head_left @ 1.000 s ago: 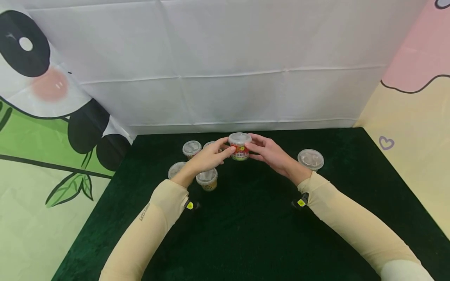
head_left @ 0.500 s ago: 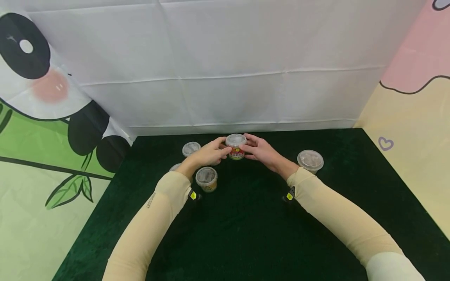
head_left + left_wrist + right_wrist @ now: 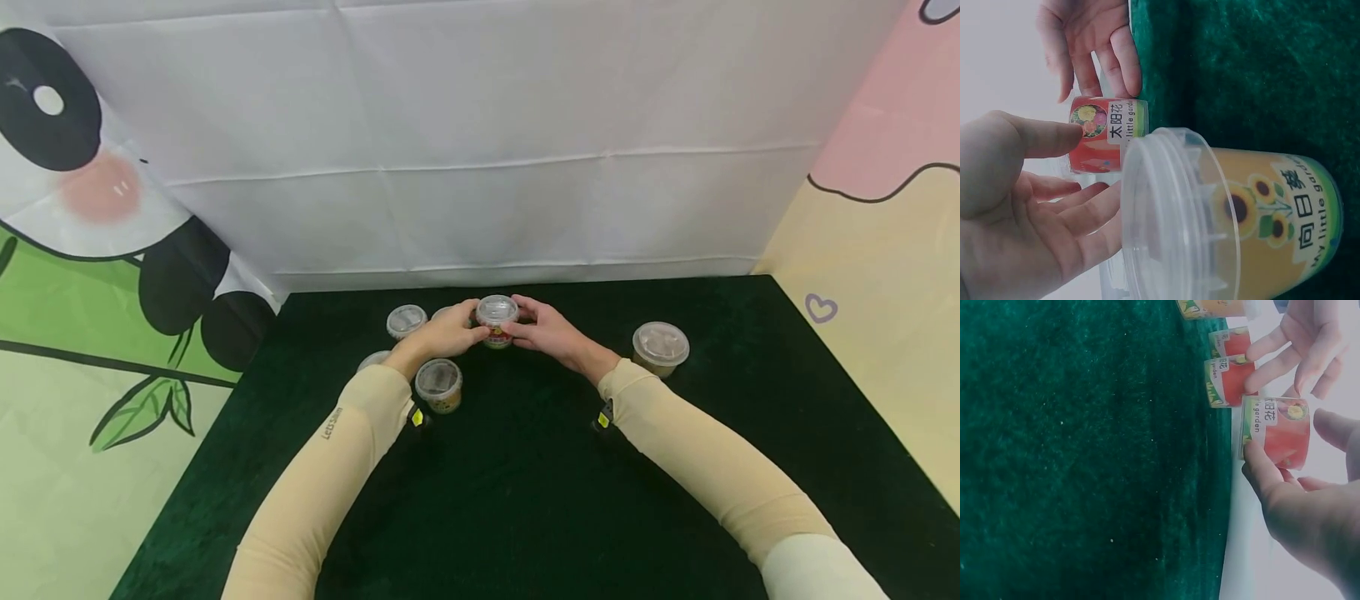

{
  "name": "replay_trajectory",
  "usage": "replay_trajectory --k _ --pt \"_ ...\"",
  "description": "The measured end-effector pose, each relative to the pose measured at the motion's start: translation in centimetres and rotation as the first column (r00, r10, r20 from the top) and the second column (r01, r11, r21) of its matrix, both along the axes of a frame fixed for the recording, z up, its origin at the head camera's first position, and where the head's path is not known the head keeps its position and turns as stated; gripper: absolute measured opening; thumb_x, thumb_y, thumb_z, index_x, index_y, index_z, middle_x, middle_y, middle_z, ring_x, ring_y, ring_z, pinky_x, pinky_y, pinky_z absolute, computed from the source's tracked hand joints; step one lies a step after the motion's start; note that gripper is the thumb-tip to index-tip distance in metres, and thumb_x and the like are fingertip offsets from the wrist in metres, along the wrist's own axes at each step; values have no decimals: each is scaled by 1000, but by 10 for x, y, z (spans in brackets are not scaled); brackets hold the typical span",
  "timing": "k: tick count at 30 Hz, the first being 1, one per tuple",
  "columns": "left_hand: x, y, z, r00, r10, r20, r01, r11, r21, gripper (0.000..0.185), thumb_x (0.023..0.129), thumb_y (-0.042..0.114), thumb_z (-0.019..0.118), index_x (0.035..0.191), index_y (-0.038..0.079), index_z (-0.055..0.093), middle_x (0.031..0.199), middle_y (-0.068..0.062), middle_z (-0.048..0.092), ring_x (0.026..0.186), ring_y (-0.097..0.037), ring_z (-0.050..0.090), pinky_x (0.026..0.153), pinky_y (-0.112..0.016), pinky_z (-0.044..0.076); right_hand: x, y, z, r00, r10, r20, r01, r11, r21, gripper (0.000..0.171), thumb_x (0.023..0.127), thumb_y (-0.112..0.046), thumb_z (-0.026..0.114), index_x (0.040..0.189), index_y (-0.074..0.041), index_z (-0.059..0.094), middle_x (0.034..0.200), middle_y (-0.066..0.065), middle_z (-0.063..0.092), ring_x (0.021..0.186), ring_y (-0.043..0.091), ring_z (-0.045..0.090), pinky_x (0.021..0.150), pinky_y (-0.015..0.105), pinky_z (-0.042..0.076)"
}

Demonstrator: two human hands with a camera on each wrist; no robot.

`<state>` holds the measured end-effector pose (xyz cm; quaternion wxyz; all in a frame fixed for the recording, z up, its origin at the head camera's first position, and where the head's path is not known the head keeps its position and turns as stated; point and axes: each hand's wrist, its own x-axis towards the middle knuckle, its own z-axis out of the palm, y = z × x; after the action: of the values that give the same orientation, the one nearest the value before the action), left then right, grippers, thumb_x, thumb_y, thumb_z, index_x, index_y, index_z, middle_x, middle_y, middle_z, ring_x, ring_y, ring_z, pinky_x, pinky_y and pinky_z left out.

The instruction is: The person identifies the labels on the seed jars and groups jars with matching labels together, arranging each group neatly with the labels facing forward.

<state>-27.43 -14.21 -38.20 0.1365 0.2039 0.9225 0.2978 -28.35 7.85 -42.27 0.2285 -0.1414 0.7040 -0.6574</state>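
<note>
A lidded plastic cup with a red flower label (image 3: 498,311) stands upright between the two hands near the table's back edge. My left hand (image 3: 444,333) holds its left side, with the thumb on the label (image 3: 1100,140) and fingers behind. From the right, my right hand (image 3: 557,340) grips the same cup, thumb at its front low on the wall (image 3: 1279,431). Just in front of the left wrist is a yellow sunflower-label cup (image 3: 439,385), large in the left wrist view. Beyond the left hand, two more red-label cups show in the right wrist view, the nearer one (image 3: 1235,381) close to its fingers.
Another lidded cup (image 3: 406,321) stands at the back left, and one more (image 3: 372,360) is partly covered by the left forearm. A single lidded cup (image 3: 660,348) stands right of the right wrist. The dark green cloth (image 3: 540,492) ends at a white backdrop (image 3: 495,208).
Both hands have moved the red-label cup slightly left and down toward the cloth. The right forearm has shifted left, uncovering more of the cup on the right.
</note>
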Motion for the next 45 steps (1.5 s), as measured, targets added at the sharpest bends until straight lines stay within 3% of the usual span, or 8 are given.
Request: replay_trajectory --k 6,9,13,29,38,43,45 --pt "-3 1 1 1000 -16 -27 14 998 -60 61 104 19 57 152 -9 31 146 -26 48 134 -35 48 113 -48 38 -5 -2 -6 1000 18 14 -17 1000 -5 73 104 -17 60 162 -9 18 157 16 34 139 31 44 108 40 46" --pt "-3 2 1 1000 -5 4 6 997 -78 69 105 20 56 155 -11 21 158 -28 32 146 -36 32 121 -47 25 -7 -3 -9 1000 24 -4 -24 999 25 73 104 -16 61 162 -9 18 156 16 36 137 31 46 107 40 46" --pt "-3 4 -1 999 5 40 -1 996 -86 73 105 21 56 157 -10 15 163 -27 22 151 -35 23 123 -45 18 -9 -5 -13 998 36 -46 -32 996 79 73 103 -15 61 162 -8 19 154 17 38 135 32 49 106 39 47" --pt "-1 8 -5 999 10 42 -3 990 -144 73 106 23 53 159 -7 13 163 -26 20 151 -36 19 123 -48 18 -12 -3 -17 998 19 -53 -12 992 129 65 107 -13 53 161 -6 19 157 20 34 139 34 44 108 42 45" --pt "1 13 -9 999 -24 26 27 994 -110 65 105 17 54 156 -9 23 156 -28 31 143 -37 33 117 -49 31 -11 -5 -20 997 -9 -82 22 988 156 61 108 -22 52 160 -7 25 154 20 37 135 34 48 105 44 48" --pt "6 18 -7 999 11 34 -5 985 -175 69 104 17 56 155 -11 21 158 -29 24 144 -38 33 118 -49 29 -8 -11 -18 994 -37 -106 59 975 214 59 109 -22 50 160 -7 26 155 21 37 134 35 49 103 45 50" --pt "8 20 -6 1000 19 21 -14 980 -197 65 103 16 56 154 -11 25 156 -29 27 142 -37 35 118 -49 30 -6 -13 -17 994 -46 -103 69 970 231 58 109 -23 50 160 -8 27 155 20 38 134 35 49 103 46 50"
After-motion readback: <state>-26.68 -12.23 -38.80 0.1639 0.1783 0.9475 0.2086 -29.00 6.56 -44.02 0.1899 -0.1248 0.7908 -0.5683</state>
